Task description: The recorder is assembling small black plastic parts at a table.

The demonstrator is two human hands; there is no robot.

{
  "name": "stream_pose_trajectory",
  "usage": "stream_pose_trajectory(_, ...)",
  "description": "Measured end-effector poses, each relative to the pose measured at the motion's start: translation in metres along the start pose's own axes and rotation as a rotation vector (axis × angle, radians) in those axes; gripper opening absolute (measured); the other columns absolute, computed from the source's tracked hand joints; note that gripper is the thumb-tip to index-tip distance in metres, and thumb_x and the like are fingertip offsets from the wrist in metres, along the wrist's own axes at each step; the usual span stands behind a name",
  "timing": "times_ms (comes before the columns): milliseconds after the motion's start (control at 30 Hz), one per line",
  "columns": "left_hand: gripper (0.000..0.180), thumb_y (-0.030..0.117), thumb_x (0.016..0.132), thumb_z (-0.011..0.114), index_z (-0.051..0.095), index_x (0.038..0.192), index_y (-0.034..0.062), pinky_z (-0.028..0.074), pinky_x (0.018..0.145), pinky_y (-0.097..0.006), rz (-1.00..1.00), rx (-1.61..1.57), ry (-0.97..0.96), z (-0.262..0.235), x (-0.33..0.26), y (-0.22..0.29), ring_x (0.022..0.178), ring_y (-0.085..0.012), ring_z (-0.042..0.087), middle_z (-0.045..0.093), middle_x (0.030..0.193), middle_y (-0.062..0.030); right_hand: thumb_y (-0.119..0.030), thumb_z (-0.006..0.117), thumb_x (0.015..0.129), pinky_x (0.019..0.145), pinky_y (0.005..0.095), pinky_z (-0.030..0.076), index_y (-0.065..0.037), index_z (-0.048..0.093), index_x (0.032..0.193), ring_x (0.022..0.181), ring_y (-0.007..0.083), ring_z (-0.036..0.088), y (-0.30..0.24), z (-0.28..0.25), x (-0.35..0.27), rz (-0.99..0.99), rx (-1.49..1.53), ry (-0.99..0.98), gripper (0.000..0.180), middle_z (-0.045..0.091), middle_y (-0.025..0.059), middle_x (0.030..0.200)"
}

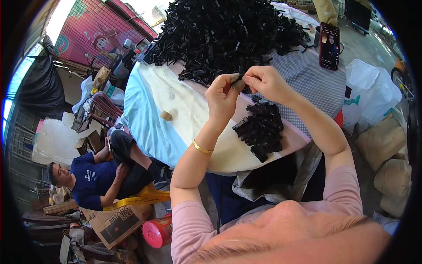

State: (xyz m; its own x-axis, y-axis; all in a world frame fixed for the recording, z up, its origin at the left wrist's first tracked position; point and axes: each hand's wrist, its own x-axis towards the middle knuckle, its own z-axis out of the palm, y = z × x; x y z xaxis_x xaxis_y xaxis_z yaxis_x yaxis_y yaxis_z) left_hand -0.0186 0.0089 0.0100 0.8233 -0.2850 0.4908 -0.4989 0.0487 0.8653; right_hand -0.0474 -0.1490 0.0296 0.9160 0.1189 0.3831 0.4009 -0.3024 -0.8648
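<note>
Both hands meet over the middle of a cloth-covered round table. My left hand, with tan wrappings on its thumb and a finger, pinches a small black plastic piece. The fingertips of my right hand close on the same piece from the other side. Most of the piece is hidden by the fingers, so its exact kind cannot be made out. Just below the hands lies a small heap of black plastic parts. Beyond them rises a large pile of similar black parts.
A tan tape roll lies on the cloth to the left. At the table's right edge a phone stands upright. White plastic bags and brown sacks are on the right. Another person sits at the left, near a red bucket.
</note>
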Motion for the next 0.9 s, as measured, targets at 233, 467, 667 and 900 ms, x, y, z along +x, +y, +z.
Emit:
stream_pose_trajectory(233, 0.020, 0.002, 0.073, 0.066, 0.053, 0.088, -0.0020, 0.047, 0.061, -0.022, 0.015, 0.271, -0.004, 0.001, 0.002, 0.011, 0.067, -0.0107, 0.056, 0.059, 0.073, -0.0075, -0.017, 0.061, 0.080, 0.049, 0.0220, 0.038, -0.002, 0.060, 0.085, 0.054, 0.0075, 0.047, 0.013, -0.021, 0.006, -0.093, -0.155, -0.059, 0.016, 0.054, 0.0018, 0.060)
stream_pose_trajectory(467, 0.026, 0.003, 0.067, 0.070, 0.057, 0.089, -0.0001, 0.047, 0.072, -0.025, 0.007, 0.231, -0.715, -0.001, -0.009, 0.031, 0.076, -0.0126, 0.057, 0.060, 0.081, -0.0049, -0.008, 0.055, 0.069, 0.069, 0.0379, 0.048, -0.011, 0.061, 0.100, 0.082, 0.0274, 0.061, 0.048, -0.007, 0.018, -0.212, -0.931, -0.272, 0.032, 0.063, 0.0130, 0.087)
stream_pose_trajectory(667, 0.040, 0.004, 0.057, 0.074, 0.061, 0.094, 0.0027, 0.046, 0.072, -0.027, 0.072, 0.322, -0.473, 0.002, -0.006, 0.031, 0.077, -0.0182, 0.055, 0.058, 0.085, -0.0054, -0.019, 0.058, 0.070, 0.062, 0.0375, 0.049, -0.005, 0.063, 0.088, 0.072, 0.0298, 0.060, 0.053, -0.008, 0.021, -0.328, -0.725, 0.010, 0.024, 0.063, 0.0129, 0.080)
stream_pose_trajectory(900, 0.079, 0.001, 0.061, 0.076, 0.034, 0.127, 0.0008, 0.044, 0.087, -0.028, -0.001, 0.191, -0.239, -0.004, 0.005, 0.011, 0.103, -0.0183, 0.050, 0.048, 0.118, -0.0104, -0.016, 0.066, 0.076, 0.061, 0.0232, 0.046, 0.004, 0.063, 0.091, 0.067, 0.0097, 0.056, 0.031, -0.002, 0.016, 0.007, 0.102, -0.093, 0.025, 0.064, 0.0076, 0.077)
